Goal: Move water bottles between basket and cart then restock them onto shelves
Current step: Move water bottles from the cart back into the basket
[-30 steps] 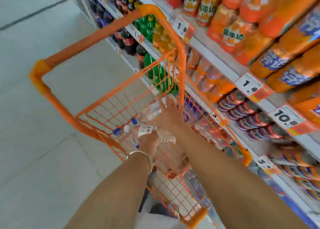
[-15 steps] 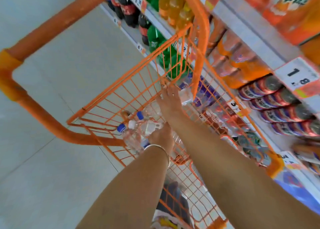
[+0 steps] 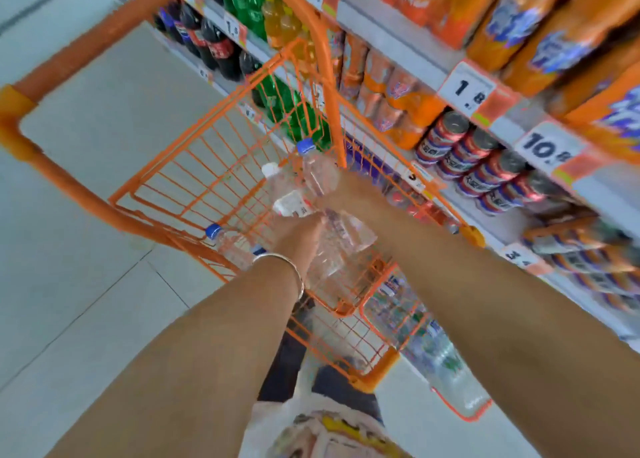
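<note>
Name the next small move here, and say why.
Probably lift the bottles clear of the cart, toward the shelf: the left hand and right hand both grip bottles held above its floor, beside the shelf.

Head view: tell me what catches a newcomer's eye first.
The bright orange cart fills the centre; above it the left hand and right hand grip clear water bottles. To the right run shelves packed with orange soda bottles and bold price tags.
</note>
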Demonstrator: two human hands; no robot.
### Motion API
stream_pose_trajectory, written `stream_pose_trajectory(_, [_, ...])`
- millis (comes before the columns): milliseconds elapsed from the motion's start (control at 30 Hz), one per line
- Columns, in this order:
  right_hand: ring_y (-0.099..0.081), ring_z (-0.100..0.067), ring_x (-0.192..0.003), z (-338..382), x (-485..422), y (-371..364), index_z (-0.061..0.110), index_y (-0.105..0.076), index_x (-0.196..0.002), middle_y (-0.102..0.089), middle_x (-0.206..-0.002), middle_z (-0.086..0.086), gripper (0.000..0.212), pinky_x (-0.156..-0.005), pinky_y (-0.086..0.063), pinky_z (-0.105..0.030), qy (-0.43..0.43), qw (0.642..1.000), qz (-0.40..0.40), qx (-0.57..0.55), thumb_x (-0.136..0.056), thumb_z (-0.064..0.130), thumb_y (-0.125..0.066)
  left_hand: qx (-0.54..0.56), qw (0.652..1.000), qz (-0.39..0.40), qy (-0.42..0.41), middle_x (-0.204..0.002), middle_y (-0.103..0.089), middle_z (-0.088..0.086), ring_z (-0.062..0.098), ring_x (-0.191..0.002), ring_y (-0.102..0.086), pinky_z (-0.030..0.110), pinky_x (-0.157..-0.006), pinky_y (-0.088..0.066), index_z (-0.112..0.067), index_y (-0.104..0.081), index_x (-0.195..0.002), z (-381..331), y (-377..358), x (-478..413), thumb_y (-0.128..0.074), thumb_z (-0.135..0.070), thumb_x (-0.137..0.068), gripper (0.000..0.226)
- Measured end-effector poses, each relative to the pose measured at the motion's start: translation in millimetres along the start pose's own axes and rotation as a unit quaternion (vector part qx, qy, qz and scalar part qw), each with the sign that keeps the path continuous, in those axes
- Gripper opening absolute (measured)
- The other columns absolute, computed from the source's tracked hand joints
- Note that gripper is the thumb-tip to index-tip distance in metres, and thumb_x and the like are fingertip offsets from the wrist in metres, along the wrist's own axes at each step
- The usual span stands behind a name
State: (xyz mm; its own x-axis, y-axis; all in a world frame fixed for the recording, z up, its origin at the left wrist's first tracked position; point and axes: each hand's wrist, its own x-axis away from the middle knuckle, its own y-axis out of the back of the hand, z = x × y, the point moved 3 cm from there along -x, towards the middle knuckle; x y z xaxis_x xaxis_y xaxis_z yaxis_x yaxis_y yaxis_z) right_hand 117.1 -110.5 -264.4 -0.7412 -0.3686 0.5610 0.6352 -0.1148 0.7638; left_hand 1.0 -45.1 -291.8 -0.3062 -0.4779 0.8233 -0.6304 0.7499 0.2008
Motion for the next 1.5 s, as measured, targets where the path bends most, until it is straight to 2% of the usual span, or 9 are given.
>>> stream_pose_trajectory(233, [-0.062,-0.019,-0.088,-50.9,85.7,60.8,0.009,-0.064,-0.112,-0.064,-0.094,-0.005,0.073,-0.067,-0.048,-0.032,0.002,0.985,-0.058,-0.162,-0.066,0.065,-0.072,-0.044,0.99,0.036,-0.126,-0.077,-0.053,0.012,0.02,-0.06,-0.051,0.028,-0.055,-0.043,-0.01,-0.055,-0.072,-33.0,-29.9,113.4,-0.065,0.003,-0.078,0.018])
stream_pose_trajectory(467, [-0.059,-0.026,-0.082,-135.4,159.5,90.0,0.017,-0.055,-0.125,-0.057,-0.086,-0.005,0.075,-0.066,-0.043,-0.033,-0.055,0.988,-0.069,-0.125,-0.067,0.064,-0.065,-0.241,0.943,0.136,-0.182,-0.068,-0.042,0.001,0.016,-0.063,-0.043,0.023,-0.053,-0.036,-0.018,-0.049,-0.069,-2.9,-82.6,186.3,-0.061,-0.027,-0.092,0.028])
stream_pose_trajectory(567, [-0.056,-0.021,-0.071,-176.2,184.4,87.0,0.019,-0.06,-0.107,-0.054,-0.075,-0.003,0.046,-0.065,-0.044,-0.033,-0.099,0.982,-0.065,-0.149,-0.078,0.054,-0.067,-0.248,0.933,0.161,-0.206,-0.07,-0.045,-0.006,0.019,-0.081,-0.049,0.019,-0.062,-0.043,-0.025,-0.045,-0.067,11.7,-105.9,203.2,-0.054,-0.036,-0.096,0.032])
stream_pose_trajectory(700, [-0.044,-0.015,-0.05,-242.7,218.9,69.4,0.025,-0.036,-0.145,-0.045,-0.057,-0.002,0.07,-0.047,-0.036,-0.026,-0.133,0.963,-0.095,-0.215,-0.085,0.045,-0.066,-0.305,0.919,0.194,-0.157,-0.068,-0.033,0.004,0.016,-0.058,-0.034,0.019,-0.045,-0.036,-0.01,-0.036,-0.069,49.1,-165.6,215.2,-0.057,-0.013,-0.095,0.033])
stream_pose_trajectory(833, [-0.042,-0.012,-0.056,-302.7,238.2,28.5,0.01,-0.047,-0.095,-0.043,-0.066,-0.001,0.05,-0.046,-0.036,-0.024,-0.276,0.905,-0.073,-0.317,-0.079,0.051,-0.072,-0.346,0.907,0.206,-0.123,-0.076,-0.037,0.005,0.018,-0.063,-0.04,0.016,-0.052,-0.04,-0.013,-0.04,-0.091,90.6,-210.5,204.8,-0.067,-0.019,-0.087,0.029])
stream_pose_trajectory(1000, [-0.06,-0.02,-0.069,-375.3,239.1,-43.7,0.014,-0.055,-0.1,-0.061,-0.08,-0.007,0.05,-0.053,-0.047,-0.029,-0.327,0.861,-0.068,-0.383,-0.073,0.051,-0.076,-0.402,0.885,0.206,-0.11,-0.09,-0.052,0.012,0.022,-0.074,-0.049,0.02,-0.055,-0.044,-0.003,-0.046,-0.106,161.5,-261.4,176.3,-0.075,-0.017,-0.08,0.041])
stream_pose_trajectory(1100, [-0.054,-0.014,-0.057,-420.5,231.2,-91.9,0.017,-0.055,-0.087,-0.061,-0.075,-0.003,0.043,-0.048,-0.041,-0.025,-0.36,0.84,-0.059,-0.403,-0.072,0.05,-0.078,-0.415,0.886,0.182,-0.098,-0.12,-0.055,0.006,0.022,-0.1,-0.056,0.029,-0.087,-0.049,-0.003,-0.039,-0.133,210.8,-294.1,152.0,-0.082,-0.022,-0.07,0.078])
stream_pose_trajectory(1233, [-0.056,-0.013,-0.06,-482.5,213.6,-157.1,0.014,-0.049,-0.108,-0.057,-0.076,0.002,0.054,-0.055,-0.043,-0.025,-0.384,0.825,-0.05,-0.412,-0.075,0.046,-0.077,-0.428,0.885,0.162,-0.081,-0.125,-0.056,0.019,0.031,-0.114,-0.058,0.044,-0.097,-0.05,-0.002,-0.038,-0.129,294.2,-342.4,104.4,-0.081,-0.029,-0.053,0.091])
stream_pose_trajectory(1500, [-0.057,-0.033,-0.118,-573.4,152.4,-272.6,0.005,-0.042,-0.135,-0.058,-0.13,-0.015,0.084,-0.092,-0.046,-0.034,-0.445,0.799,-0.028,-0.403,-0.075,0.052,-0.076,-0.502,0.846,0.12,-0.133,-0.116,-0.062,0.006,0.027,-0.109,-0.062,0.036,-0.092,-0.052,-0.013,-0.044,-0.126,397.0,-410.1,14.2,-0.08,-0.038,-0.069,0.071])
